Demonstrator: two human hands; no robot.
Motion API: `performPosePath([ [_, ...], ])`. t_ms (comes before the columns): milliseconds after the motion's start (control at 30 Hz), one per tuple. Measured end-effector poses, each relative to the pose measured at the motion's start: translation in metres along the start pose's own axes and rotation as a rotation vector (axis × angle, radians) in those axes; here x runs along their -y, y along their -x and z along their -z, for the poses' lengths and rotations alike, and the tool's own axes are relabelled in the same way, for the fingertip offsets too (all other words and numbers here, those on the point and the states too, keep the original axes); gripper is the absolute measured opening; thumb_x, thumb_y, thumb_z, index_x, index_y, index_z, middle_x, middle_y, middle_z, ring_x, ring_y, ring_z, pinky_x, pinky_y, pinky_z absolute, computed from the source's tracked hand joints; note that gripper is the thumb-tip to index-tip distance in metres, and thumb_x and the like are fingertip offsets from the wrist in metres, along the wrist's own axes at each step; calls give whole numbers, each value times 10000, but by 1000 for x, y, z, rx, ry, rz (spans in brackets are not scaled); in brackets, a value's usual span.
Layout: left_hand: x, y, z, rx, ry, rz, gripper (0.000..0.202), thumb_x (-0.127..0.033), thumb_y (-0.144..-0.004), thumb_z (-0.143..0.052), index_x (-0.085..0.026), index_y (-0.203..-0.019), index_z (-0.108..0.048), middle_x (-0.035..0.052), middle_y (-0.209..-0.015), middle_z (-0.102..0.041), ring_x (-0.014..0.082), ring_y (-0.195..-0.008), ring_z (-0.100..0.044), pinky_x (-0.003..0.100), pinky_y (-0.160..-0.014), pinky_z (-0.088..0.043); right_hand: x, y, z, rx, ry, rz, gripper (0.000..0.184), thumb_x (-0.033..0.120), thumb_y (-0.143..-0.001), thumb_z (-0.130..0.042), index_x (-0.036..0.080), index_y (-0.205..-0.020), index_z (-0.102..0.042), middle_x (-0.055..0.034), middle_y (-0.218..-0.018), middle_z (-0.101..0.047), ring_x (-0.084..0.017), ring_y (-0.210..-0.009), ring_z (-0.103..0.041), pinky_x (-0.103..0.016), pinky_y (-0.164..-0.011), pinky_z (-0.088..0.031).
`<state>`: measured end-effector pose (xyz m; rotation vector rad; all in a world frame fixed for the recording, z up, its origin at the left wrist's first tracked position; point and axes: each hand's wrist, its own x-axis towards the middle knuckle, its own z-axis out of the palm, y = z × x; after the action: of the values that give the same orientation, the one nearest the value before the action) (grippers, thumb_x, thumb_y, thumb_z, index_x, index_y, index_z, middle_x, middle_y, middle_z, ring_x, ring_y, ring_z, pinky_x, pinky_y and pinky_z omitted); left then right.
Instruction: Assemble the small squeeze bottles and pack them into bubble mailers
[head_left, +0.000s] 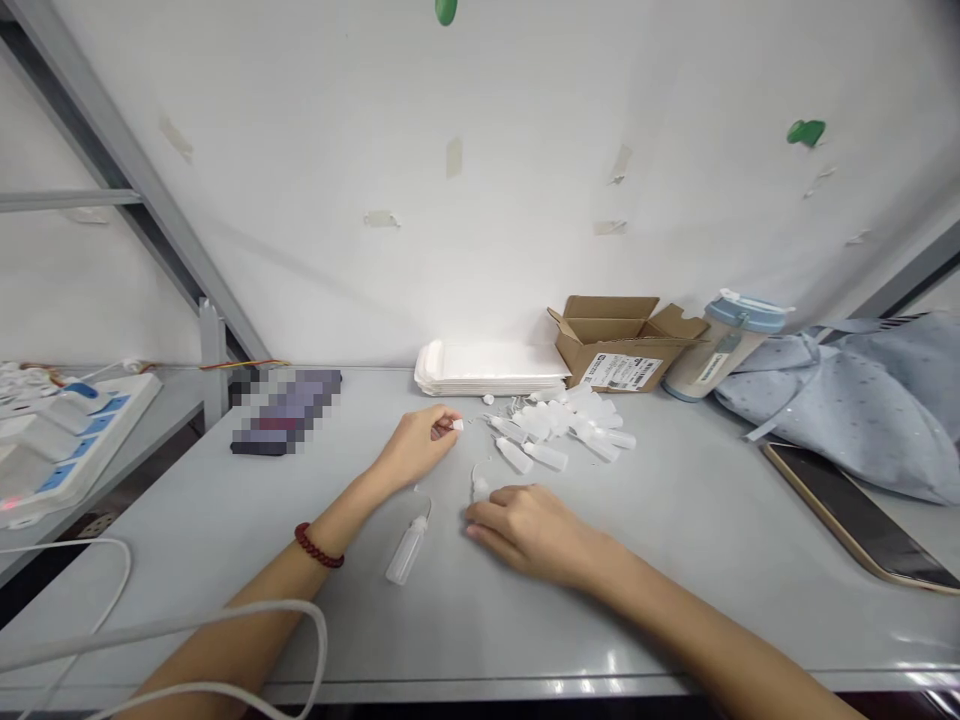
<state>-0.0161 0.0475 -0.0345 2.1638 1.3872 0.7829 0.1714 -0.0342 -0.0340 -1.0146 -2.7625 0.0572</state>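
My left hand (pixel 417 445) is closed in a pinch on a small white cap (pixel 456 426), held just above the grey table (pixel 675 560). My right hand (pixel 525 525) rests knuckles-up on the table, fingers curled onto a small white piece (pixel 480 487) at its fingertips. A small translucent squeeze bottle (pixel 406 550) lies on its side between my forearms. Beyond the hands lies a heap of several more small white bottles and caps (pixel 559 428).
A stack of white trays (pixel 487 370) and an open cardboard box (pixel 619 345) stand at the back. A blue-lidded cup (pixel 724 345), light blue cloth (pixel 847 410) and a phone (pixel 862 520) lie right. A dark object (pixel 289 415), power strips (pixel 67 430) and a white cable (pixel 150 625) lie left.
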Motion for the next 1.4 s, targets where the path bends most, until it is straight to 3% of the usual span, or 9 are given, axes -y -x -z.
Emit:
performPosePath([
  [167,-8,1,9,46,271,108,287,-358,-728,-596,-150,-917,-658,34,-807,-668,190,-785,-607,295,-706,-472,-18,1,-7,-263,246,-16,263,234,-922,-386,165,-805,-612,-21,-547,-539,-122,-480,-456,-261,-454,-220],
  [367,-24,7,17,228,559,185,318,-383,-722,-645,-158,-946,-668,44,-880,-669,166,-782,-584,307,-740,-462,-23,2,7,-542,65,-13,201,202,-907,-418,157,-888,-613,-20,-596,-578,-116,-531,-509,-227,-501,-338],
  [600,-26,10,15,275,743,132,319,-370,-739,-655,-181,-995,-670,64,-1033,-656,179,-881,-570,317,-774,-451,-16,2,9,-583,-100,18,199,229,-908,-425,172,-908,-615,-32,-631,-606,-117,-529,-517,-226,-497,-381],
  [833,-24,8,19,298,825,110,276,-280,-717,-693,-182,-975,-680,62,-1011,-668,192,-934,-574,339,-837,-442,-7,2,5,-541,-163,81,197,194,-893,-422,172,-886,-618,-33,-621,-598,-127,-545,-516,-242,-503,-384],
  [933,-24,9,25,368,853,82,239,-241,-711,-703,-189,-944,-688,51,-1000,-675,190,-967,-580,345,-908,-413,1,2,8,-535,-381,62,167,186,-874,-451,177,-873,-618,-31,-657,-628,-117,-557,-537,-233,-518,-415],
  [1100,-22,10,35,497,849,33,175,-208,-727,-683,-192,-902,-687,27,-904,-673,163,-872,-598,306,-839,-448,8,2,17,-422,-918,-140,123,234,-845,-516,174,-804,-615,-16,-681,-637,-115,-607,-584,-231,-563,-458],
  [1233,-21,10,38,527,841,8,150,-199,-743,-667,-185,-892,-679,15,-873,-652,146,-841,-592,280,-811,-454,1,2,17,-320,-1340,-222,154,281,-863,-495,173,-820,-595,-20,-689,-618,-131,-640,-599,-259,-581,-461],
  [1400,-23,9,37,530,786,13,168,-232,-740,-670,-182,-900,-673,17,-850,-637,150,-824,-580,288,-803,-458,-11,-1,17,-291,-1723,-293,88,269,-827,-490,189,-803,-519,33,-563,-494,-110,-520,-486,-241,-490,-419],
])
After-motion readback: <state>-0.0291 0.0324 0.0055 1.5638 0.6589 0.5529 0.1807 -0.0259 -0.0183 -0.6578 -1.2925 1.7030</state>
